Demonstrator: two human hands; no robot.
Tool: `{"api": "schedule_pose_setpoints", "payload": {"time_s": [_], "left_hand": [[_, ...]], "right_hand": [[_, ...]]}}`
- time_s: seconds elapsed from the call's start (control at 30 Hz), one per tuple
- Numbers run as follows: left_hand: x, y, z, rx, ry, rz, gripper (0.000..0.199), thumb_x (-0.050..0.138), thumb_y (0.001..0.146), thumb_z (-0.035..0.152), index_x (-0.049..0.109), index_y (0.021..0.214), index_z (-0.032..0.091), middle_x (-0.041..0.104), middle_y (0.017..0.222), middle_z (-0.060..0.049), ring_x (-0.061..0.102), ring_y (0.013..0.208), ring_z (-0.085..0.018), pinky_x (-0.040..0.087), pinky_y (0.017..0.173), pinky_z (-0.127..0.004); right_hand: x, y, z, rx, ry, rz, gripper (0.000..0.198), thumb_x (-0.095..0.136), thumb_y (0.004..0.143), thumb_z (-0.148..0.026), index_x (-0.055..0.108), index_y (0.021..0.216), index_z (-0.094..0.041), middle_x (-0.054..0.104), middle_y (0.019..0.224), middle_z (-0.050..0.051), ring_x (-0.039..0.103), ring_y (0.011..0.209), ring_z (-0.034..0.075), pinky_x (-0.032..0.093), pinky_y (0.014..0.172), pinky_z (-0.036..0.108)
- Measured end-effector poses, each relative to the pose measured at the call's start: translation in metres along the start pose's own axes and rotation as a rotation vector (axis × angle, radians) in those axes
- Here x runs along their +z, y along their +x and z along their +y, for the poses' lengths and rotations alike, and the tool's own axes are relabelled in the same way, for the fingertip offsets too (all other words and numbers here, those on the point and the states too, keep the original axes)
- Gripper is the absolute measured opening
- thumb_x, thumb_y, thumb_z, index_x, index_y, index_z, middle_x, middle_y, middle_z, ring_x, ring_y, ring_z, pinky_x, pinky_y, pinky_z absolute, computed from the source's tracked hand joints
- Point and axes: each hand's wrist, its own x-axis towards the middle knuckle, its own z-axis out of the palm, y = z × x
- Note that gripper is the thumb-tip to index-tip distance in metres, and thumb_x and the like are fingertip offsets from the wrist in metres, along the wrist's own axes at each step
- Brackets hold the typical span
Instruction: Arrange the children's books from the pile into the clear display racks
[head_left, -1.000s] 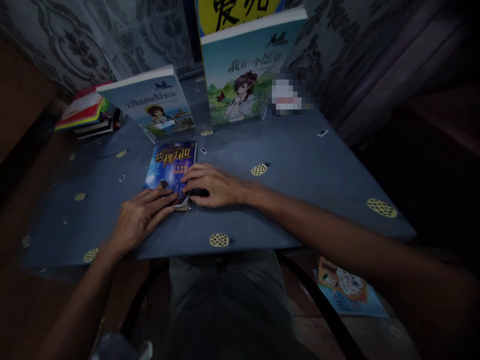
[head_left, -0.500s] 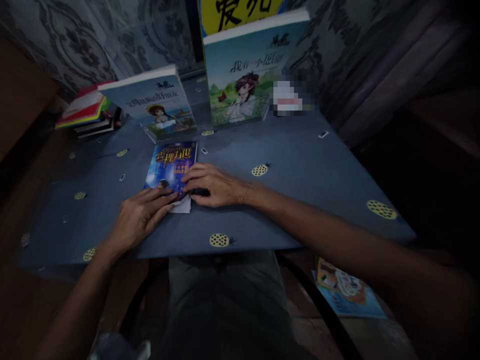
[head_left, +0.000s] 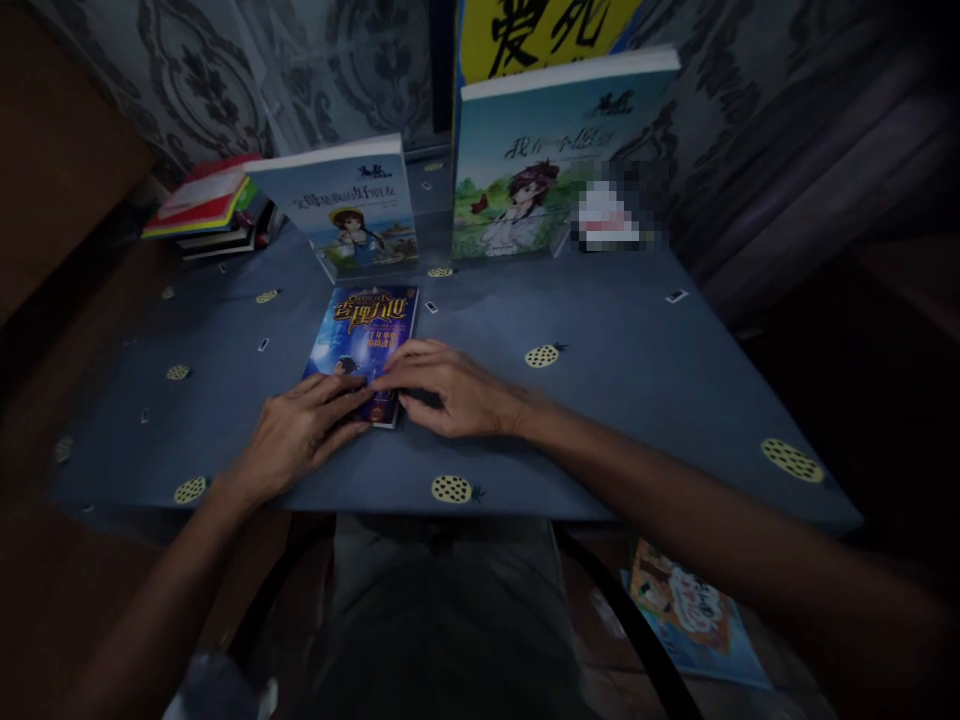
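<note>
A small book with a blue and purple cover and gold lettering (head_left: 367,330) lies flat on the patterned tablecloth. My left hand (head_left: 304,425) rests with fingers stretched over its lower left part, the thumb along the bottom edge. From the right, my right hand (head_left: 442,385) reaches onto the cover, its fingertips touching the lower middle near the left fingertips. The right thumb sits apart from the fingers at the book's right edge, with a dark patch between them that I cannot make out. Both hands hide part of the lower cover.
Behind stand a pale blue book (head_left: 360,215) and a taller green-blue book (head_left: 525,170), with a yellow one (head_left: 540,40) behind it. Stacked books (head_left: 217,205) lie at back left. A blurred-out item (head_left: 607,215) sits at right. A colourful book (head_left: 697,610) lies below the table.
The cover's lower corner, earlier raised over a white page, now lies flat. My right hand has slid slightly down along it. The whole view has shifted a little.
</note>
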Motion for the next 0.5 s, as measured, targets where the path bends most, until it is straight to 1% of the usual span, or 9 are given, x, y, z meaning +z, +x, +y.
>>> {"api": "schedule_pose_setpoints", "payload": {"time_s": [0.1, 0.2, 0.27, 0.37, 0.43, 0.5], "left_hand": [[0.003, -0.002, 0.000, -0.001, 0.002, 0.015, 0.043, 0.045, 0.104, 0.047, 0.071, 0.125, 0.019, 0.072, 0.127, -0.011, 0.069, 0.110, -0.025, 0.060, 0.084, -0.038], [0.006, -0.003, -0.001, 0.002, -0.008, 0.037, 0.041, 0.049, 0.103, 0.045, 0.070, 0.126, 0.019, 0.073, 0.125, -0.010, 0.069, 0.111, -0.025, 0.060, 0.086, -0.038], [0.008, -0.004, -0.002, -0.001, -0.011, 0.048, 0.039, 0.050, 0.102, 0.044, 0.070, 0.126, 0.020, 0.073, 0.125, -0.010, 0.069, 0.111, -0.025, 0.060, 0.087, -0.039], [0.010, -0.005, -0.003, -0.009, -0.027, 0.060, 0.037, 0.051, 0.102, 0.042, 0.070, 0.126, 0.021, 0.073, 0.125, -0.009, 0.068, 0.112, -0.025, 0.059, 0.087, -0.039], [0.011, -0.006, -0.003, -0.013, -0.039, 0.077, 0.036, 0.053, 0.102, 0.040, 0.069, 0.127, 0.022, 0.073, 0.125, -0.009, 0.068, 0.113, -0.025, 0.059, 0.087, -0.039], [0.013, -0.006, -0.003, -0.013, -0.037, 0.093, 0.034, 0.053, 0.102, 0.039, 0.069, 0.127, 0.022, 0.073, 0.124, -0.008, 0.068, 0.112, -0.024, 0.059, 0.087, -0.038]], "right_hand": [[0.002, -0.002, -0.013, -0.024, 0.093, 0.012, 0.031, 0.052, 0.090, -0.010, 0.073, 0.112, -0.016, 0.075, 0.097, 0.009, 0.066, 0.096, 0.020, 0.056, 0.090, 0.037], [0.004, -0.005, -0.019, -0.045, 0.113, -0.019, 0.030, 0.052, 0.090, -0.009, 0.074, 0.109, -0.017, 0.076, 0.093, 0.008, 0.066, 0.092, 0.019, 0.056, 0.086, 0.035], [0.006, -0.007, -0.020, -0.047, 0.072, -0.056, 0.027, 0.053, 0.090, -0.010, 0.074, 0.106, -0.017, 0.076, 0.093, 0.007, 0.066, 0.092, 0.019, 0.056, 0.085, 0.034], [0.009, -0.008, -0.022, -0.061, -0.050, -0.106, 0.023, 0.054, 0.091, -0.012, 0.073, 0.102, -0.016, 0.076, 0.089, 0.008, 0.066, 0.091, 0.020, 0.054, 0.085, 0.036], [0.012, -0.008, -0.025, -0.077, -0.135, -0.109, 0.022, 0.053, 0.092, -0.014, 0.072, 0.103, -0.015, 0.075, 0.085, 0.008, 0.066, 0.091, 0.021, 0.053, 0.086, 0.037], [0.015, -0.008, -0.028, -0.090, -0.185, -0.083, 0.023, 0.053, 0.094, -0.016, 0.072, 0.107, -0.014, 0.075, 0.083, 0.008, 0.066, 0.091, 0.021, 0.052, 0.084, 0.036]]}}
